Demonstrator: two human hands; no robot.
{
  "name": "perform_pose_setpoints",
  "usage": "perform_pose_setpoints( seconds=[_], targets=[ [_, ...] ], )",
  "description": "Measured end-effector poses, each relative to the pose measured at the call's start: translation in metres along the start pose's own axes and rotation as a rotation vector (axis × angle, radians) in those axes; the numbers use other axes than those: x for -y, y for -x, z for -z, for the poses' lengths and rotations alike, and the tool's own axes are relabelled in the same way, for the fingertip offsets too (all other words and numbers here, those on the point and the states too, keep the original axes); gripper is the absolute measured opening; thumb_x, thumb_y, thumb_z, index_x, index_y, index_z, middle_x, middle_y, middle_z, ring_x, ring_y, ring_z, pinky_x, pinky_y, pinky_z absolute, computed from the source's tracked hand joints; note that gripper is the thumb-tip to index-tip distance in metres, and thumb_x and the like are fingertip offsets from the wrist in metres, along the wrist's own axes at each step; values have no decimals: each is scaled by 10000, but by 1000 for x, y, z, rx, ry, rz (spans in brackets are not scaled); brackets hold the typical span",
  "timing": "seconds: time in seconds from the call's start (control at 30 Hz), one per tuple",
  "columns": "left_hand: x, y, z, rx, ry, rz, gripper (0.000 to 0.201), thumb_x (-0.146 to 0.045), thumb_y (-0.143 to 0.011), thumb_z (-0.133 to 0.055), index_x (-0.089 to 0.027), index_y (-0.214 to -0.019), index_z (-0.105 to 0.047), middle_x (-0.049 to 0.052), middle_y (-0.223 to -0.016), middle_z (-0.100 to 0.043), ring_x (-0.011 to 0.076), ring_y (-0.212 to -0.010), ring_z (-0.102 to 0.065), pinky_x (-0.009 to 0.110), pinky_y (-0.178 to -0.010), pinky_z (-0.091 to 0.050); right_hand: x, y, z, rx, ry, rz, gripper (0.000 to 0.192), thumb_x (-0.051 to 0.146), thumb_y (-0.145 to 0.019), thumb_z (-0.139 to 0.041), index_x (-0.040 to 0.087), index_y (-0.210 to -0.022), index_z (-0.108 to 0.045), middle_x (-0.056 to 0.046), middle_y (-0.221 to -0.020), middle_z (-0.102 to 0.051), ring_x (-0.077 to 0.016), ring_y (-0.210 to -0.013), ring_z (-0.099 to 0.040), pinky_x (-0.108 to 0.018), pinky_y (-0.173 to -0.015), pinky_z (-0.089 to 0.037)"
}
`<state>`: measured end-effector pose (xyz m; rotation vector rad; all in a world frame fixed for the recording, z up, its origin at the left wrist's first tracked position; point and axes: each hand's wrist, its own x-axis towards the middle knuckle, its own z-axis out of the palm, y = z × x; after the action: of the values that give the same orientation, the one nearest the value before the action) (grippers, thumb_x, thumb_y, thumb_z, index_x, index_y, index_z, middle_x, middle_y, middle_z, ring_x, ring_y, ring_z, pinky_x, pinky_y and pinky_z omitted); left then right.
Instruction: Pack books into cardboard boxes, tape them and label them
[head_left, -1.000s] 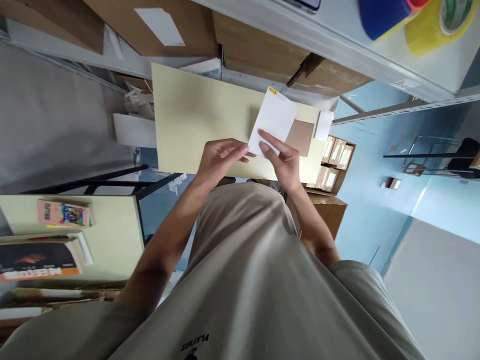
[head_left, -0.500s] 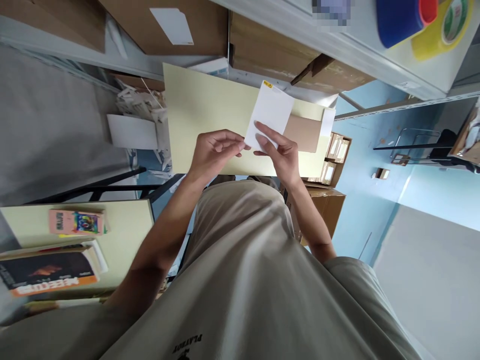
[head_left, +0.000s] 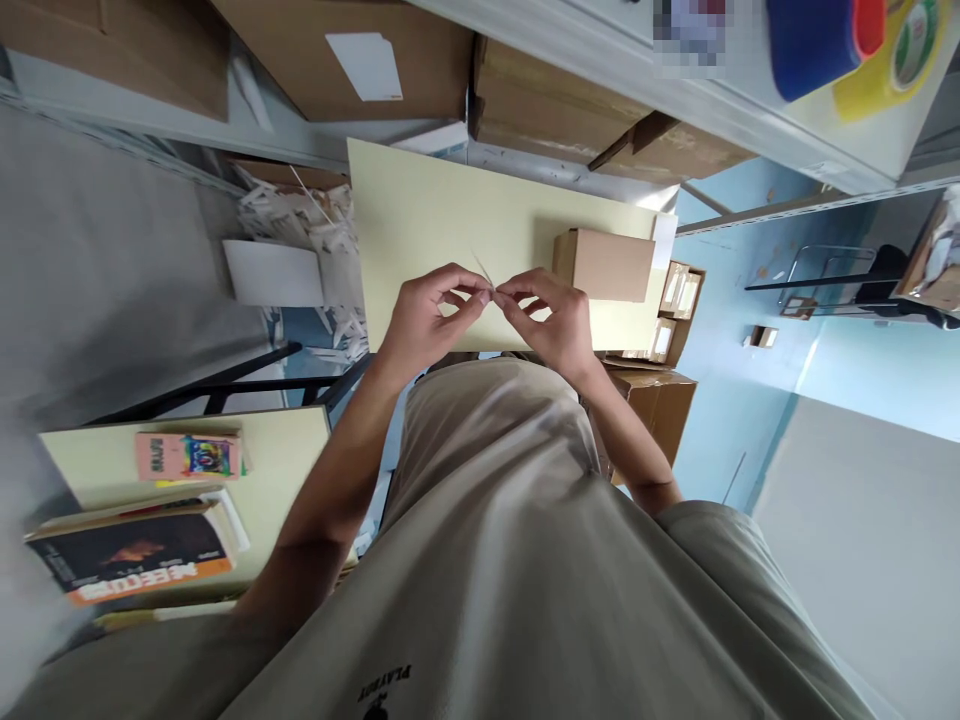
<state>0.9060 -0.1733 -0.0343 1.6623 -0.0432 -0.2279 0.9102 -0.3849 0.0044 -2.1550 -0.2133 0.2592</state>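
Both hands met above the pale table [head_left: 420, 220]: the left hand [head_left: 424, 320] and right hand [head_left: 551, 320] each pinched one end of a thin white sheet [head_left: 484, 272], seen edge-on between the fingertips. It looked light, flimsy and easily creased, best held by its edges. A small brown box [head_left: 604, 265] sat just beyond the right hand.
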Motion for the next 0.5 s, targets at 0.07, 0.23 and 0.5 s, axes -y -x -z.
perform_pose_setpoints(
  seconds=[0.07,0.23,0.5],
  targets=[
    [2,0,4,6,-32,-9,223,-448,-1039,-751,-239,-1039,-831,57,-1090,-871,238,-1049,-832,344,-917,-694,2,-5,-5,0,-12,-16,387,636,-1148,-728,270,-1095,-844,-60,-1112,-823,-217,-981,-822,-359,-851,-732],
    [37,-11,22,-26,-146,35,133,-346,-962,-750,-237,-998,-817,50,-1061,-870,230,-993,-819,327,-866,-682,-10,-17,-6,-72,-93,-125,345,589,-1099,-759,258,-1003,-790,-37,-1037,-806,-190,-903,-782,-336,-804,-692],
    [137,-55,136,-329,-573,471,153,-215,-862,-731,-260,-757,-629,22,-763,-740,298,-1018,-780,418,-1018,-625,-33,-7,10,-158,-338,-336,402,625,-981,-889,259,-914,-739,1,-841,-733,-144,-685,-691,-287,-592,-581]
  ],
)
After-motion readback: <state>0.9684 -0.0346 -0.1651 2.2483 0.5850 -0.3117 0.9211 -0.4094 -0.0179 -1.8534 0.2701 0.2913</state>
